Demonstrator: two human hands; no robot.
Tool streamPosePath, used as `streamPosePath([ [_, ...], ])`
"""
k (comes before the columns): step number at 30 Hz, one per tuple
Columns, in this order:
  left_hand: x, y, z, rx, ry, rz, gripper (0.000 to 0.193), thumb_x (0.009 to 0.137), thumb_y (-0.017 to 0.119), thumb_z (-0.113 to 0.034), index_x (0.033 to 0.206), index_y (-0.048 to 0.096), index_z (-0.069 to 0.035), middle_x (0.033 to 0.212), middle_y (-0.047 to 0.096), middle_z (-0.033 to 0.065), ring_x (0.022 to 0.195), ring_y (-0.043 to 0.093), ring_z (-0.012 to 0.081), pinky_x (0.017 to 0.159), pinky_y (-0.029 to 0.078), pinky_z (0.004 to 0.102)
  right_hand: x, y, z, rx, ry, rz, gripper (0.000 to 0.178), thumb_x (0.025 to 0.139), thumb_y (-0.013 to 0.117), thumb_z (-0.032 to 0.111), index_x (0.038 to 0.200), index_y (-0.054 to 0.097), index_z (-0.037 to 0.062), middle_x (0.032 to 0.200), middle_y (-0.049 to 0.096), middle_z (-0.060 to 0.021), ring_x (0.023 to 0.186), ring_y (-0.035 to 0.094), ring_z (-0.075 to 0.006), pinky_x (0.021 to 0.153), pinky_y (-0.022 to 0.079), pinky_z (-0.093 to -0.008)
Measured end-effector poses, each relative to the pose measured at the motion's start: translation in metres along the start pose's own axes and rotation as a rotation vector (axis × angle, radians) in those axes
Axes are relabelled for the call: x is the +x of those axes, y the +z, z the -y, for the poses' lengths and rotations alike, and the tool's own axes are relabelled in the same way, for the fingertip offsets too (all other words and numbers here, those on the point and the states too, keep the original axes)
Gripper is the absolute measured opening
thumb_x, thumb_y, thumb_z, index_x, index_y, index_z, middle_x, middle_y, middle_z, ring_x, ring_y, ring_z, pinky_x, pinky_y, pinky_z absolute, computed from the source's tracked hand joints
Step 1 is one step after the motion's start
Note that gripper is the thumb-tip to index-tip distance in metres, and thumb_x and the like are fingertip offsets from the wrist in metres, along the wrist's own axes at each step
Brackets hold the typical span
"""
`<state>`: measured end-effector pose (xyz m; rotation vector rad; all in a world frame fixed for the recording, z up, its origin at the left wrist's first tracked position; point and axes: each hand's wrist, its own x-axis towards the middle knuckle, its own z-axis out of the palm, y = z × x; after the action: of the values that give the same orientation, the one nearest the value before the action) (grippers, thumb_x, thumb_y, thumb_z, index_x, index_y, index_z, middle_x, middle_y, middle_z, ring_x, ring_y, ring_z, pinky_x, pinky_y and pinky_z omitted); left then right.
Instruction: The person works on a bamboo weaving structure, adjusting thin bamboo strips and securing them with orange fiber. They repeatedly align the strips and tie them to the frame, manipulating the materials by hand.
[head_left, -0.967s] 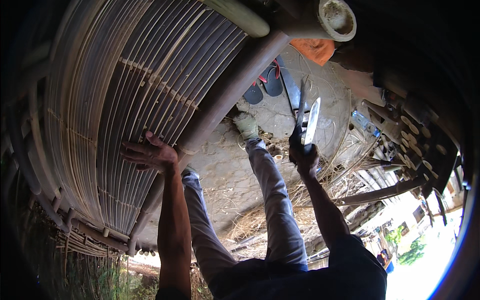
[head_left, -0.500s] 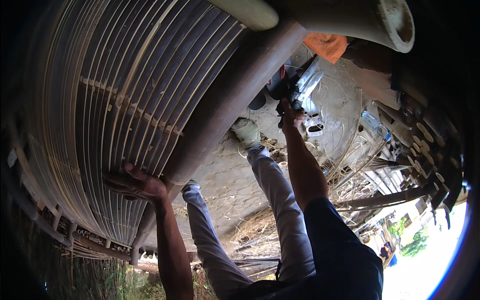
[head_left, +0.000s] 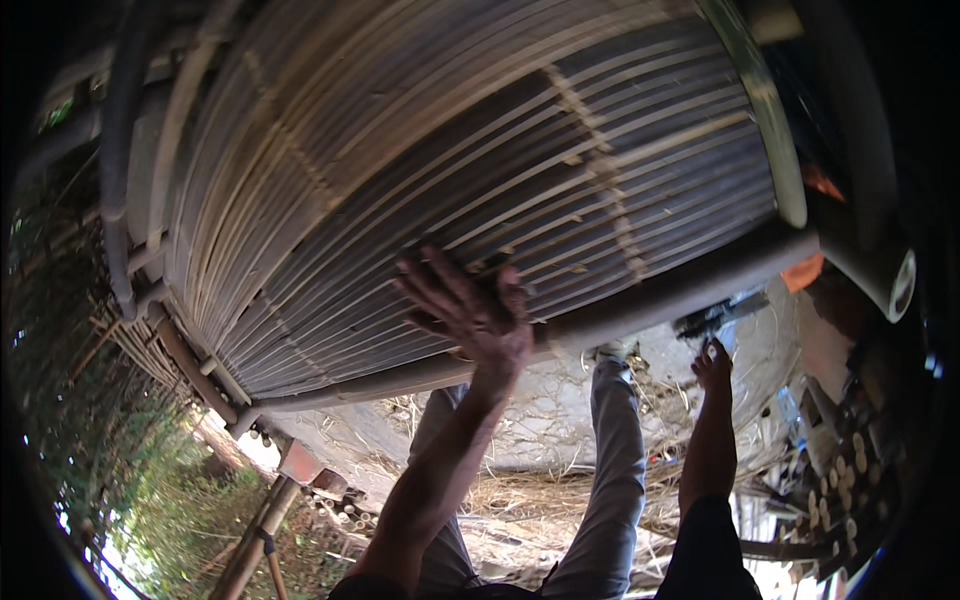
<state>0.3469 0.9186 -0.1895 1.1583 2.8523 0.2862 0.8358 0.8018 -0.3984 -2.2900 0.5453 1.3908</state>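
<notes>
The right hand (head_left: pixel 712 362) is hard to read: it reaches up to the underside of the thick grey-brown bamboo pole (head_left: pixel 660 300) that runs along the lower edge of the large panel of split bamboo slats (head_left: pixel 450 170), and a dark tool-like object (head_left: pixel 712 315) sits just above its fingertips, partly behind the pole. Whether the fingers grip that object or only touch it cannot be told. The panel's upper part is cut off by the picture's dark rim, and its far right side disappears in shadow beyond a pale green bamboo culm (head_left: pixel 765 110).

The panel fills most of the view above the pole. Its slats are thin, grey and tan, laid close side by side, and crossed by two lighter bands of binding. The left hand (head_left: pixel 470 305) lies flat against the slats just above the pole, fingers spread and released, holding nothing. Below the pole, the person's grey trouser legs (head_left: pixel 615 450) stand on straw-littered ground. A cut end of a pale bamboo tube (head_left: pixel 895 280) shows just right of the pole's end.
</notes>
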Motion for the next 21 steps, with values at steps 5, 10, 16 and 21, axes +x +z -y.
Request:
streamPosePath([
  [5,0.021,-0.07,0.031,-0.279,-0.017,0.346,0.097,0.085,0.041,-0.076,0.154,0.019,-0.012,0.159,0.013,0.0177,0.146,0.001,0.0443,0.106,-0.003,0.0738,-0.096,-0.012,-0.027,0.012,-0.636,-0.279,0.053,0.079,0.069,0.016,0.128,0.048,0.0134,0.117,0.054,-0.0107,0.096,0.055,-0.027,0.069,0.053,-0.0363],
  [10,0.21,-0.163,0.176,-0.227,0.06,-0.086,0.081,0.091,0.051,-0.058,0.15,0.027,-0.008,0.157,0.023,0.0134,0.148,0.008,0.0381,0.111,0.004,0.0685,-0.302,0.129,-0.05,-0.51,-1.629,-0.089,0.053,0.079,0.066,0.002,0.129,0.051,0.0067,0.113,0.06,-0.0086,0.098,0.058,-0.0194,0.073,0.05,-0.0372],
  [16,0.509,-0.286,0.399,0.122,0.138,-0.288,0.078,0.093,0.041,-0.063,0.15,0.027,-0.012,0.155,0.03,0.0135,0.146,0.02,0.0358,0.109,0.014,0.0701,-0.586,0.428,-0.119,-1.024,-1.996,0.465,0.046,0.082,0.064,0.0,0.126,0.052,0.0051,0.126,0.055,-0.0151,0.119,0.052,-0.0313,0.102,0.043,-0.0421],
  [21,0.589,-0.311,0.451,0.096,0.098,0.159,0.072,0.092,0.031,-0.071,0.135,0.053,-0.018,0.128,0.06,0.0146,0.125,0.052,0.0335,0.111,0.027,0.0565,-0.679,0.641,-0.185,-1.346,-2.279,0.7,0.057,0.083,0.066,0.017,0.135,0.045,0.0067,0.134,0.049,-0.0178,0.126,0.047,-0.0365,0.104,0.04,-0.0475],
])
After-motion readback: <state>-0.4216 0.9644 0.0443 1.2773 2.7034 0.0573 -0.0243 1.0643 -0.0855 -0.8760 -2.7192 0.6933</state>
